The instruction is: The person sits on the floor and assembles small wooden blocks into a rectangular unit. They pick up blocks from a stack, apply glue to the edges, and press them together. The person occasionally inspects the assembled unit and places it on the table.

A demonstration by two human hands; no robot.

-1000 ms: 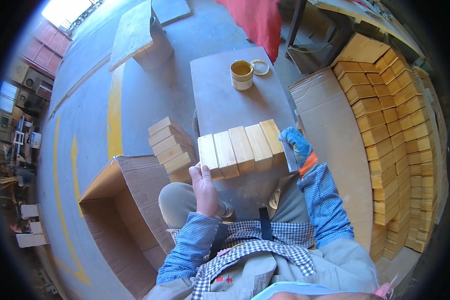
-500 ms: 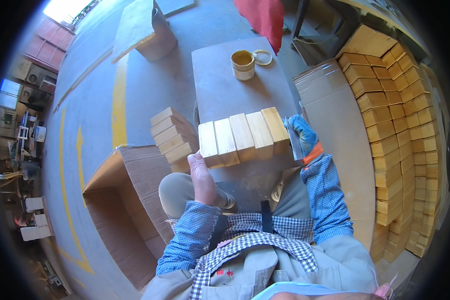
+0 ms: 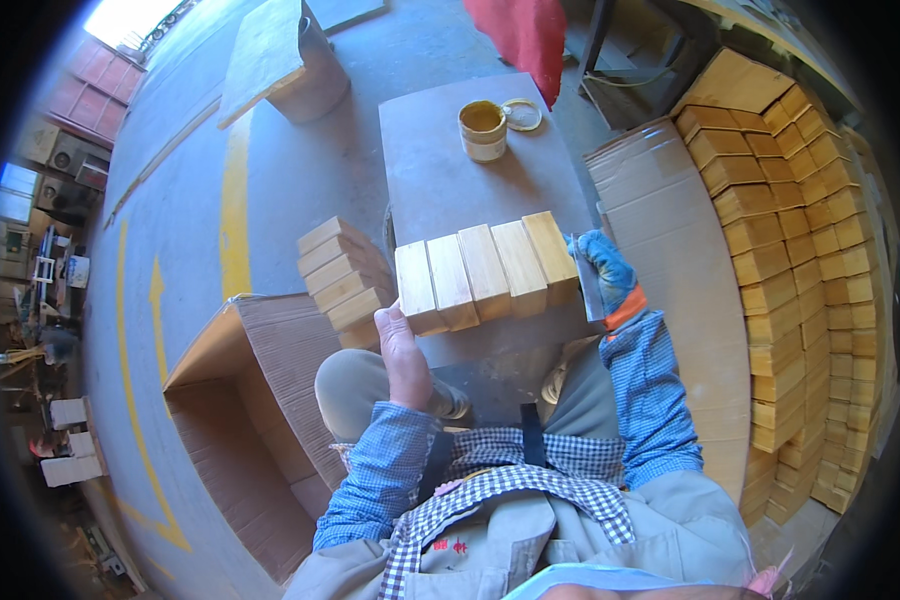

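Note:
A row of several pale wooden blocks (image 3: 485, 270) stands side by side at the near edge of the small table, the rightmost one yellower. My bare left hand (image 3: 404, 360) grips the row's left end, thumb at the near corner of the end block; its other fingers are hidden. My right hand (image 3: 608, 272), in a blue and orange glove, is closed around a flat metal scraper (image 3: 589, 285). The blade stands close to the right end of the row; whether it touches cannot be made out.
On the table (image 3: 425, 150) stands an open can (image 3: 483, 135) of yellow-brown paste, its lid (image 3: 522, 115) beside it. Stacked blocks (image 3: 342, 270) sit to the left, above an open cardboard box (image 3: 250, 420). At right, many yellowish blocks (image 3: 770, 250) line a carton with a cardboard flap (image 3: 660, 220).
The whole view has shifted very slightly. Both hands, the scraper and the row of blocks hold nearly the same positions.

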